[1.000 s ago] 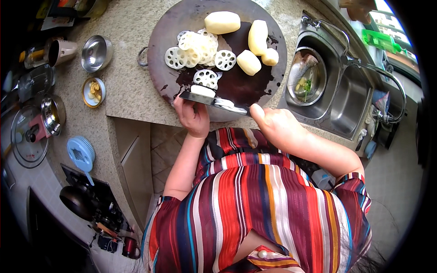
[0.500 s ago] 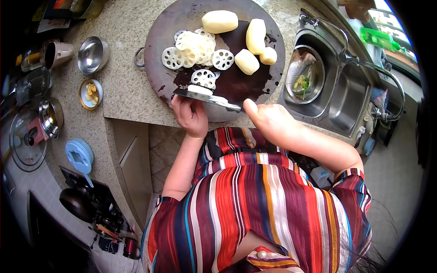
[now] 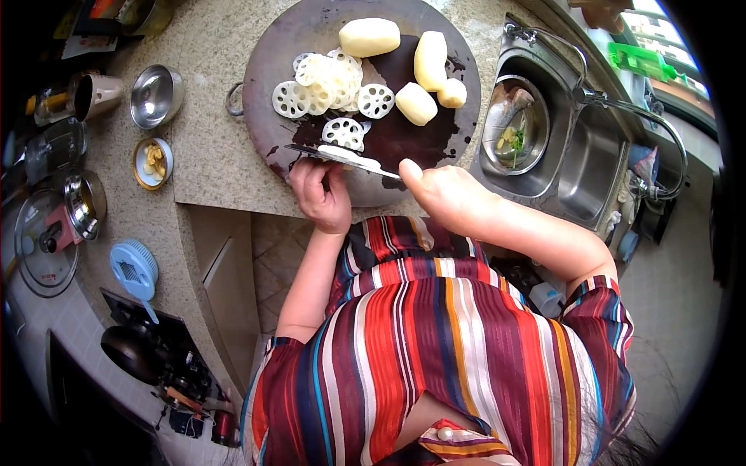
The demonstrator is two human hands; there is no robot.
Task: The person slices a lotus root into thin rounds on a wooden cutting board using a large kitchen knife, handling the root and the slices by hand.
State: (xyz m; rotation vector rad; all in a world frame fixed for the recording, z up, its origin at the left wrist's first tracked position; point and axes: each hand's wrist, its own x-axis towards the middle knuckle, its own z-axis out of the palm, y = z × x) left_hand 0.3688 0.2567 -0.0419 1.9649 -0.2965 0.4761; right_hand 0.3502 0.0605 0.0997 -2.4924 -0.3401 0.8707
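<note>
A cleaver-like knife (image 3: 306,151) slants over the near part of a round dark cutting board (image 3: 268,54). My right hand (image 3: 444,194) is closed round its handle end. Pale slices (image 3: 350,158) lie against the blade. My left hand (image 3: 322,200) is curled at the blade's near left side, its fingertips hidden by the knife, so what they grip does not show. Just beyond the blade lies a holed lotus root slice (image 3: 343,134). Farther back are a heap of lotus root slices (image 3: 330,80) and several whole peeled pale pieces (image 3: 370,37).
At right, a double sink (image 3: 594,167) holds a metal bowl (image 3: 548,132) with food and greens. On the left counter stand a steel bowl (image 3: 156,96), a small dish (image 3: 138,167) of yellowish pieces, and a blue plastic grater-like tool (image 3: 134,268). A faucet (image 3: 653,116) arches over the sink.
The knife has risen slightly and turned, so less of its flat side shows. My right hand has shifted a little left with it; my left hand stays beside the blade.
</note>
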